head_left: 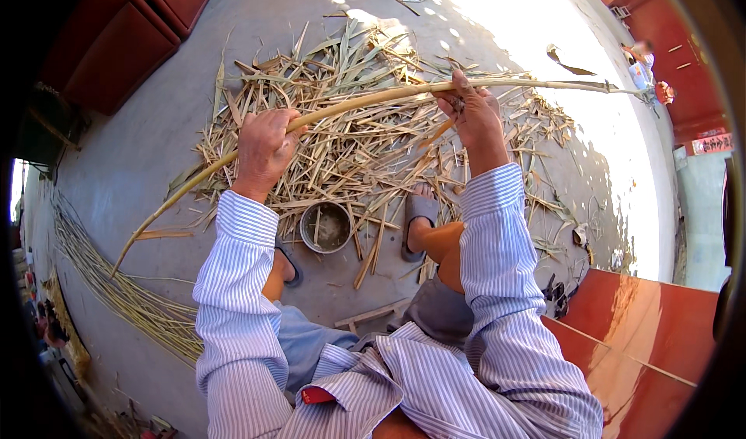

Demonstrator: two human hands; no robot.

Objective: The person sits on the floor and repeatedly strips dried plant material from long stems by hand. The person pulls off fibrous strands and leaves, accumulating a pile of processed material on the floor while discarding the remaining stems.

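A long, thin, yellowish cane stalk (365, 100) runs across in front of me, bowed, its left end dropping low and its right end reaching far to the right. My left hand (268, 144) is closed in a fist around its left part. Farther along, my right hand (472, 113) grips the stalk between thumb and fingers. Something small and dark shows at the right fingers, too unclear to name. Under both hands spreads a loose heap of dry leaves and stripped husks (334, 148).
A round metal bowl (304, 228) with murky liquid and a short stick stands by my feet. A bundle of thin stalks (124, 287) lies at the left. Red sofas (109, 43) stand far left, a red wooden panel (645, 322) near right. A small figure (642, 66) appears far right.
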